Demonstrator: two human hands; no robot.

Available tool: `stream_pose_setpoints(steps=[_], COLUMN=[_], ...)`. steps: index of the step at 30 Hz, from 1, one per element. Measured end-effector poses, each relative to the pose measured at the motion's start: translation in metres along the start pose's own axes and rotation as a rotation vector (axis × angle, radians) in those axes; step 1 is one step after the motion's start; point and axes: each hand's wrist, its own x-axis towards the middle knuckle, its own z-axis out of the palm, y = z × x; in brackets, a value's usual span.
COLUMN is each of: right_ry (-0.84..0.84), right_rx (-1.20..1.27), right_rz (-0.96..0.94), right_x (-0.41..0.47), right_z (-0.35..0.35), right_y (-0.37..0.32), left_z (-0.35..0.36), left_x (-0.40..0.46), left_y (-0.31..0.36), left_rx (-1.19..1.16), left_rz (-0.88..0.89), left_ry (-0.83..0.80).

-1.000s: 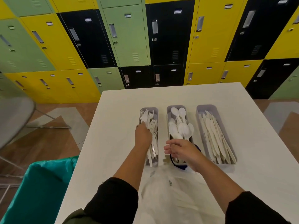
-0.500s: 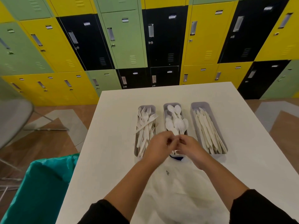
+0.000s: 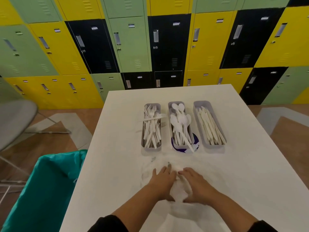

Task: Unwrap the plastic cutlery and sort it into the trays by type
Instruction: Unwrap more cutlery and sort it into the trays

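Two bare forearms reach in from the bottom edge, each ending in an ungloved hand, the left hand (image 3: 163, 181) and the right hand (image 3: 197, 186). Both arms wear black sleeves (image 3: 108, 224) pushed up toward the elbows, with soft rounded cuffs. A thin ring appears to sit on a left finger, though blur hides its detail.

I see three filled trays (image 3: 209, 144) blocking the table's (image 3: 250, 164) middle. Bare tabletop runs either side; one fork (image 3: 153, 118) overhangs crosswise.
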Motion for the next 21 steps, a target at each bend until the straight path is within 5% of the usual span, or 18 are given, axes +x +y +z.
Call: stream_pose_setpoints(steps=[6,15,21], right_ry=[-0.036,-0.036,0.004], right_rx=[0.228,-0.015,0.063], right_rz=[0.168,0.119,0.173], right_x=[-0.015,-0.033,-0.032], right_z=[0.029,0.009,0.010], right_y=[0.010,0.031,0.037], left_z=[0.017,0.019,0.009], left_x=[-0.012,-0.019,-0.013], left_y=[-0.008,-0.019,-0.009], left_rx=[-0.014,-0.020,-0.349], left_rz=[-0.086,-0.039,-0.040], left_ry=[-0.027,0.035,0.175])
